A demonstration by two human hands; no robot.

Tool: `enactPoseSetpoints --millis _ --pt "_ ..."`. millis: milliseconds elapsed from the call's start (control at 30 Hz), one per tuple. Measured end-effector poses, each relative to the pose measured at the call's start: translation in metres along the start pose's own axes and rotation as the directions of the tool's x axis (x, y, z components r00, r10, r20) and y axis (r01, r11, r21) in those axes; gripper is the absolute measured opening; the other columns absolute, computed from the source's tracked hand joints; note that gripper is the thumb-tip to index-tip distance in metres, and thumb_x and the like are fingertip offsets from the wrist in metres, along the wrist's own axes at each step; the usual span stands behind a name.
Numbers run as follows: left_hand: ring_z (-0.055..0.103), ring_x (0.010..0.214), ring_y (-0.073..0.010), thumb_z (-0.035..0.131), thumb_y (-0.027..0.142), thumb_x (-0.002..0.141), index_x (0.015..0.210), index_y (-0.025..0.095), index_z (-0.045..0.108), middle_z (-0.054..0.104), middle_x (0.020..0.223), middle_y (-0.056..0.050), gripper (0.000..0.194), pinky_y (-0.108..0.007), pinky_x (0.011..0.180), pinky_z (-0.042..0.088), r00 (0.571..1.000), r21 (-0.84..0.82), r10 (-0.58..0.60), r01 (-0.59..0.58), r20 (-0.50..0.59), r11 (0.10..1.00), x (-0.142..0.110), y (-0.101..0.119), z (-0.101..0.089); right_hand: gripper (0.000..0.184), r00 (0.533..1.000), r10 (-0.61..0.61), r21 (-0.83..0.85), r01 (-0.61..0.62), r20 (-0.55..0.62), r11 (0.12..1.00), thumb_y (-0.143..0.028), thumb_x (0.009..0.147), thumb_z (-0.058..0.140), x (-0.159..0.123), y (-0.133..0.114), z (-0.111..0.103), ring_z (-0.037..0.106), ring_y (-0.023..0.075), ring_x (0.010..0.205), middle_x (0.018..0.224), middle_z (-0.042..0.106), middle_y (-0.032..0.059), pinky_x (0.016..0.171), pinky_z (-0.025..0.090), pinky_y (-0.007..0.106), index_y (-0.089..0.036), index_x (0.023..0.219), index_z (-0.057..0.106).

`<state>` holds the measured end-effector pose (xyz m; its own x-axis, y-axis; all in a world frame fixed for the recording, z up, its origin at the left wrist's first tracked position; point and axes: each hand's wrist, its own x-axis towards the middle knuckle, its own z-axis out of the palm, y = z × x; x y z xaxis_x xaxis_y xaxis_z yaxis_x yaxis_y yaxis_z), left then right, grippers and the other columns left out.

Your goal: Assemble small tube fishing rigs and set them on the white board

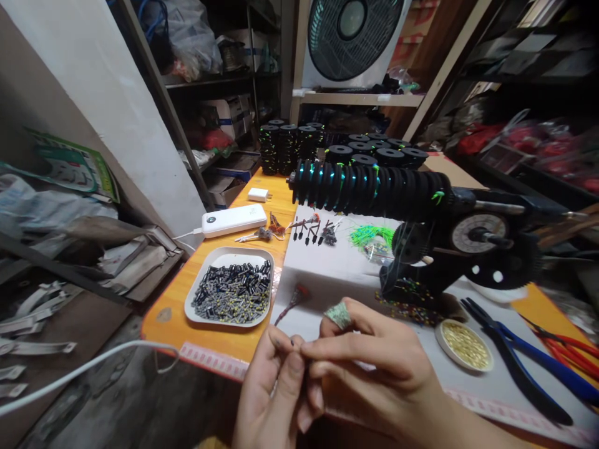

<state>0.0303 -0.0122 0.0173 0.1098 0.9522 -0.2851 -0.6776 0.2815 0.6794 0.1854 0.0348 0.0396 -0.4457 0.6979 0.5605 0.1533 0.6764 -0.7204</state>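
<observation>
At the table's near edge my left hand [276,390] and my right hand [381,358] meet, fingertips pinched together. A tiny dark piece shows between them, too small to name. Green tape [337,315] is wrapped around a finger of my right hand. Just beyond my left fingers lies a dark twisted stem with a reddish-grey tufted end [298,294]; whether it touches the hand I cannot tell. A white tray [193,305] left of my hands holds many small black, grey and yellow-tipped pieces. Right of my right hand sits a small dish [489,368] of gold-coloured bits.
Ahead stands a black machine [423,249] carrying a row of black spools [365,187]. Pliers with blue handles [519,355] lie at the right. Green strands [373,236], small dark pieces [307,237] and a white power bank [234,220] are farther back. A fan [353,37] stands behind.
</observation>
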Motion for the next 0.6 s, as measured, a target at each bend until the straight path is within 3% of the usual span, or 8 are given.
enactPoseSetpoints --millis 133,200,267,367,467,533,567,600 --pt "0.041 0.044 -0.0046 0.08 0.045 0.08 0.076 0.021 0.05 0.057 0.056 0.006 0.038 -0.017 0.045 0.027 0.998 0.022 0.041 -0.04 -0.052 0.999 0.0 -0.007 0.001 0.016 0.997 -0.071 -0.142 0.072 0.01 0.987 -0.008 0.091 0.063 0.002 -0.004 0.002 0.057 0.0135 0.066 0.078 0.058 0.0052 0.055 0.048 0.021 -0.014 0.101 0.073" --pt "0.042 0.047 -0.0056 0.077 0.039 0.084 0.076 0.021 0.055 0.055 0.057 0.006 0.029 -0.018 0.046 0.028 0.979 0.05 0.183 -0.179 -0.086 0.983 0.0 -0.014 0.001 0.015 0.994 -0.086 -0.216 0.097 0.061 0.972 -0.006 0.09 0.058 0.002 -0.008 0.002 0.054 0.0148 0.063 0.074 0.056 0.005 0.052 0.046 0.023 -0.013 0.095 0.07" --pt "0.043 0.05 -0.0075 0.071 0.035 0.089 0.078 0.023 0.06 0.051 0.056 0.006 0.021 -0.02 0.05 0.032 0.897 0.099 0.432 -0.424 -0.096 0.9 0.0 -0.021 -0.001 0.018 0.987 -0.097 -0.276 0.128 0.124 0.953 -0.005 0.087 0.054 0.001 -0.01 0.001 0.053 0.0166 0.062 0.073 0.056 0.0057 0.051 0.045 0.025 -0.014 0.095 0.066" --pt "0.041 0.05 -0.0095 0.063 0.033 0.095 0.087 0.027 0.064 0.045 0.054 0.007 0.011 -0.023 0.051 0.035 0.708 0.157 0.701 -0.685 -0.083 0.711 0.002 -0.018 -0.012 0.022 0.985 -0.1 -0.327 0.141 0.139 0.934 -0.002 0.084 0.052 0.001 -0.008 -0.004 0.053 0.0175 0.064 0.077 0.056 0.0067 0.053 0.046 0.026 -0.016 0.099 0.061" --pt "0.052 0.059 -0.01 0.063 0.032 0.095 0.088 0.027 0.061 0.061 0.073 0.006 0.009 -0.024 0.057 0.042 0.634 0.316 0.768 -0.712 -0.096 0.627 0.007 0.01 -0.033 0.025 0.99 -0.09 -0.313 0.12 0.108 0.942 0.0 0.085 0.053 0.004 -0.005 -0.008 0.055 0.0156 0.067 0.083 0.057 0.0066 0.056 0.048 0.024 -0.019 0.1 0.058" --pt "0.065 0.097 -0.017 0.062 0.025 0.096 0.086 0.026 0.056 0.067 0.107 0.001 0.012 -0.03 0.079 0.05 0.651 0.507 0.755 -0.624 -0.084 0.595 0.012 0.038 -0.048 0.026 0.989 -0.086 -0.28 0.117 0.121 0.953 0.001 0.085 0.052 0.007 -0.005 -0.009 0.057 0.0145 0.068 0.085 0.058 0.0065 0.058 0.049 0.022 -0.019 0.1 0.057" --pt "0.061 0.114 -0.0206 0.058 0.022 0.098 0.084 0.026 0.052 0.066 0.112 0.0 0.015 -0.034 0.088 0.05 0.626 0.591 0.779 -0.624 -0.013 0.511 0.016 0.052 -0.055 0.026 0.988 -0.082 -0.269 0.116 0.134 0.956 0.001 0.085 0.052 0.009 -0.006 -0.009 0.057 0.0142 0.067 0.083 0.058 0.0059 0.057 0.049 0.022 -0.019 0.1 0.058" --pt "0.062 0.116 -0.0224 0.053 0.019 0.1 0.088 0.026 0.049 0.067 0.107 -0.001 0.015 -0.037 0.091 0.05 0.637 0.661 0.762 -0.621 0.113 0.421 0.02 0.066 -0.06 0.024 0.987 -0.083 -0.268 0.119 0.14 0.956 0.0 0.086 0.052 0.01 -0.008 -0.008 0.056 0.0143 0.065 0.08 0.057 0.0049 0.055 0.048 0.022 -0.02 0.099 0.058"
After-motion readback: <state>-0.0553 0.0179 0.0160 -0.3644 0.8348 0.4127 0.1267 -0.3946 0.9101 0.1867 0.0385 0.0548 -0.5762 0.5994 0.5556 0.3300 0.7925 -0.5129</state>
